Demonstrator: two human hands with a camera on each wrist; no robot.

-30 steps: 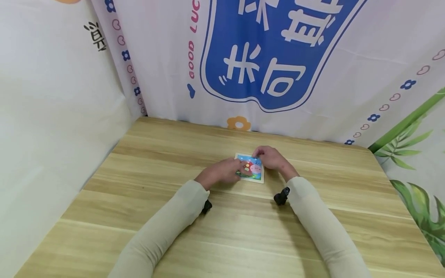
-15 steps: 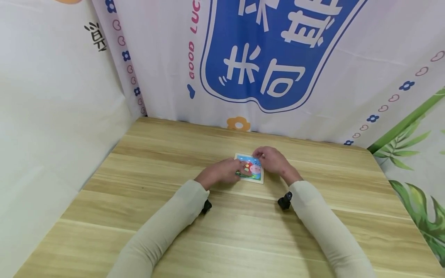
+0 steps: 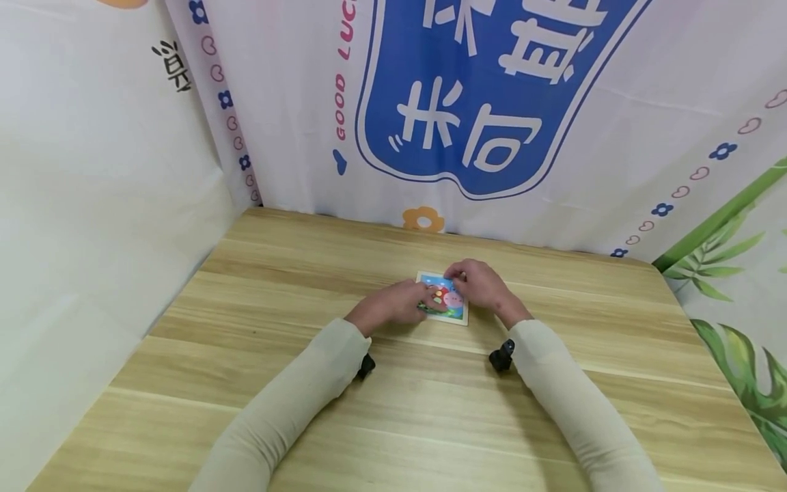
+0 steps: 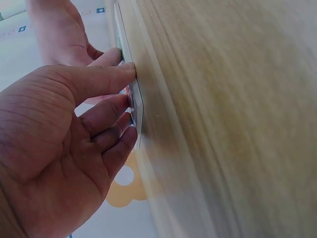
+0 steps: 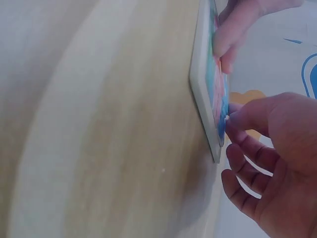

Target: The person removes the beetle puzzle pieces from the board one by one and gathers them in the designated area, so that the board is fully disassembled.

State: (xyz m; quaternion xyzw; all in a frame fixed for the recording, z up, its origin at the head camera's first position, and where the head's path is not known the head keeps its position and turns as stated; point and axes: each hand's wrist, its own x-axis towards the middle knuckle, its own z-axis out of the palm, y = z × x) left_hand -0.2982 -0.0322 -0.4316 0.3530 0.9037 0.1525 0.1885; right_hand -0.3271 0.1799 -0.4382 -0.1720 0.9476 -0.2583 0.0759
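Observation:
A small square picture puzzle board (image 3: 456, 320) lies flat on the table, showing a pink face, red and green shapes and a blue sky inside a pale rim. My left hand (image 3: 399, 301) holds its left side, thumb and bent fingertips at the edge, one finger reaching over the picture. At the far right corner, my right hand (image 3: 482, 283) pinches the edge of a blue puzzle piece (image 5: 222, 130) between thumb and forefinger. The other right fingers curl loosely beside the board. Both hands cover parts of the picture, and the exact outline of the piece is hidden.
The wood-grain table (image 3: 393, 410) spreads around the board. Behind it hangs a white printed cloth (image 3: 295, 137) with a blue sign, and a pale cloth (image 3: 92, 205) borders the left side. Black wrist cameras (image 3: 502, 357) sit beneath both sleeves.
The right forearm has shifted slightly right and nearer since a second ago, while its fingertips stay at the board's far right corner. The left hand and the board have hardly moved.

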